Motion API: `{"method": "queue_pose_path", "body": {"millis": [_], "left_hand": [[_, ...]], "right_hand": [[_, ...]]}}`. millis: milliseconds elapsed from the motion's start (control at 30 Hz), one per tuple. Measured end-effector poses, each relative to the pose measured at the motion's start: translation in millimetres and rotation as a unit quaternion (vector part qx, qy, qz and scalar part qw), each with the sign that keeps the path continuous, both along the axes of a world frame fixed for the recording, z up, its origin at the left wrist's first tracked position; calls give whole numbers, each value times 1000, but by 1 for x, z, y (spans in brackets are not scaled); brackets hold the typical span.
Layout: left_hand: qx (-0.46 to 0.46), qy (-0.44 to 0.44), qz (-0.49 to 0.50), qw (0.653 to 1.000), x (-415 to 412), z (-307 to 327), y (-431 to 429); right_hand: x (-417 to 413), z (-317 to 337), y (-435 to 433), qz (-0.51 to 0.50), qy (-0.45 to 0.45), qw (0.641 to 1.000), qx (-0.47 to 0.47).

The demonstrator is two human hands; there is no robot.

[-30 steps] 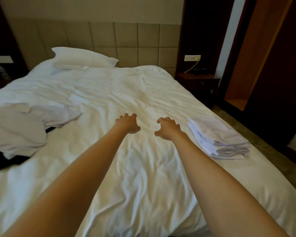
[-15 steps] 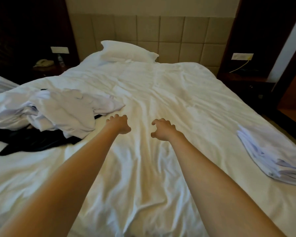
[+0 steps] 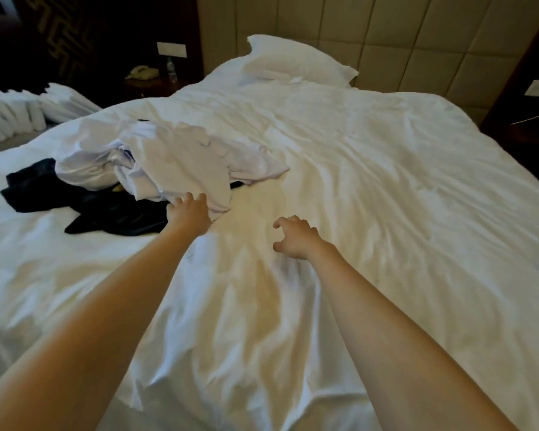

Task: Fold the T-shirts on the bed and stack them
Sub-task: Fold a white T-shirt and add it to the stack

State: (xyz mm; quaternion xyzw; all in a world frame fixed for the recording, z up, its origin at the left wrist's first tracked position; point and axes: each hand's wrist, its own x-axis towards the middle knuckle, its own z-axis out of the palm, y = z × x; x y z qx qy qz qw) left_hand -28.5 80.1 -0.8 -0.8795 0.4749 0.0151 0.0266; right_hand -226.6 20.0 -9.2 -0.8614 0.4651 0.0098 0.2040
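Left hand (image 3: 189, 213) at white T-shirt pile (image 3: 181, 157) edge, perhaps touching; right hand (image 3: 296, 237) empty.

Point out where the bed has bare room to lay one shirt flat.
Widest bare sheet: between the white T-shirt pile and the bed's right edge, below the pillow, beyond the right hand. Also the near strip between both forearms. Crowded: far left, where the pile overlaps dark clothes and the left hand touches it.
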Motion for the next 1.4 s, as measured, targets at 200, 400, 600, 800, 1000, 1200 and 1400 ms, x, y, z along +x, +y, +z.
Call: {"method": "queue_pose_path", "body": {"millis": [200,400,600,800,1000,1200,1400], "left_hand": [[-30,-98,-8,995,27,-26,-15],[-141,30,9,990,32,-30,-23],[-218,157,-91,959,-33,-8,-26],[-163,275,-252,913,-97,15,-18],[-151,335,-289,884,-126,25,-7],[-130,293,-281,905,-134,14,12],[-108,117,-239,958,-137,1,28]], "right_hand": [[7,-27,-12,-2,8,1000,23],[-2,-43,-24,-29,6,999,35],[4,-45,-18,-50,-93,991,79],[-15,-24,-7,-75,-285,949,112],[-50,0,16,-105,-261,957,73],[-83,4,25,-317,-443,821,173],[-134,18,41,-374,-560,715,187]]}}
